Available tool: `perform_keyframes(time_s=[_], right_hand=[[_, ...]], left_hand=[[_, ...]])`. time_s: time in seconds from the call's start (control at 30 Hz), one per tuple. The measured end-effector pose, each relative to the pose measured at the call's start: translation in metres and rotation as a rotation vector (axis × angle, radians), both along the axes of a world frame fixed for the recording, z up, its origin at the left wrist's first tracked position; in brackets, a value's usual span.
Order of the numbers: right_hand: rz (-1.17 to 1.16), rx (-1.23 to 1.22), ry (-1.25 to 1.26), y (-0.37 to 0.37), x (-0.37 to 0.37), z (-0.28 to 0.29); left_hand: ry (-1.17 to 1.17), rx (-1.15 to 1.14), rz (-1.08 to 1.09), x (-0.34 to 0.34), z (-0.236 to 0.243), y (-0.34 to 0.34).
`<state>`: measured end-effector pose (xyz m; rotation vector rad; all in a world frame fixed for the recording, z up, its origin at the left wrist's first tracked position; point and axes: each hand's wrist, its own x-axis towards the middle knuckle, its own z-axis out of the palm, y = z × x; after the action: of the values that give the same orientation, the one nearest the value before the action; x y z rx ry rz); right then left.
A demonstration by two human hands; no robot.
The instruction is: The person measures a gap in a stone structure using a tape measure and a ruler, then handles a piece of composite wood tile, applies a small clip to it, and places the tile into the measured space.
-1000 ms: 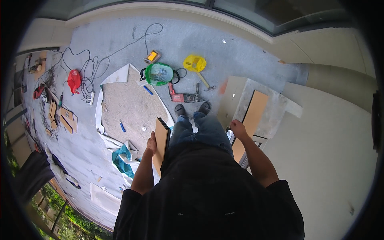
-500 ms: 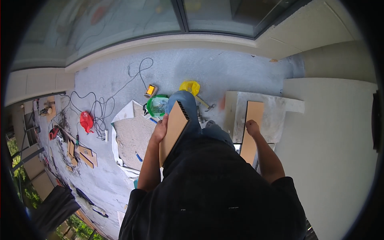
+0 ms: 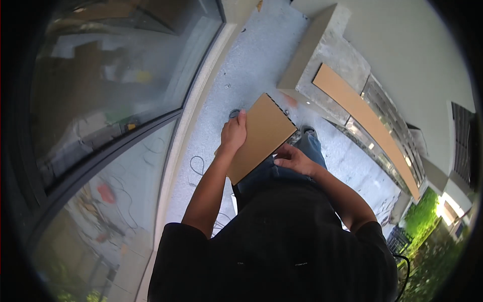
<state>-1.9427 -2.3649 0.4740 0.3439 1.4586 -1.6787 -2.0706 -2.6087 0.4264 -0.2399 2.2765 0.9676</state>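
A short, wide tan board with a row of dark hollow slots along one end is tilted up in front of my body. My left hand is closed on its left edge, thumb on the broad face. At the board's lower right edge is my right hand, thumb and fingers apart. Its fingertips reach the edge, and whether they touch the underside is hidden. A long tan plank lies to the right, its far end on a concrete ledge.
Large glass windows with a dark frame fill the left side, above a pale sill. A thin dark cable loops on the grey floor. A metal grille runs beside the long plank. Greenery shows at lower right.
My view has turned to the right. My right hand has left the long plank and come to the short board. The left hand still holds that board, now with its broad face turned up.
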Motion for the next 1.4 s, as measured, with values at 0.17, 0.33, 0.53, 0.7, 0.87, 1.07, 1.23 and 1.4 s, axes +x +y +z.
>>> perform_keyframes(time_s=[0.17, 0.33, 0.53, 0.7, 0.87, 1.07, 1.23, 1.4], right_hand=[[-0.481, -0.009, 0.002, -0.106, 0.034, 0.004], [-0.940, 0.096, -0.056, -0.148, 0.083, -0.025], [-1.647, 0.094, -0.341, -0.182, 0.187, -0.038], [-2.148, 0.201, -0.476, -0.241, 0.357, -0.043], [-2.396, 0.328, -0.585, -0.356, 0.438, -0.017], [-2.497, 0.165, -0.842, -0.451, 0.405, -0.049], [-2.511, -0.175, -0.827, -0.438, 0.345, -0.154], [-2.546, -0.114, -0.575, -0.383, 0.324, -0.307]], left_hand=[[0.108, 0.038, -0.364, -0.021, 0.032, 0.031], [0.110, 0.262, -0.595, -0.003, 0.000, -0.013], [-0.114, -0.141, -1.289, 0.016, -0.049, -0.136], [0.113, -0.002, -1.679, 0.026, -0.038, -0.139], [-0.198, -0.208, -1.857, 0.033, -0.025, -0.127], [-0.571, -0.280, -2.179, 0.045, 0.029, -0.076], [-0.620, -0.324, -1.577, -0.001, -0.131, -0.016], [-0.285, -0.310, -0.863, -0.111, -0.394, -0.011]])
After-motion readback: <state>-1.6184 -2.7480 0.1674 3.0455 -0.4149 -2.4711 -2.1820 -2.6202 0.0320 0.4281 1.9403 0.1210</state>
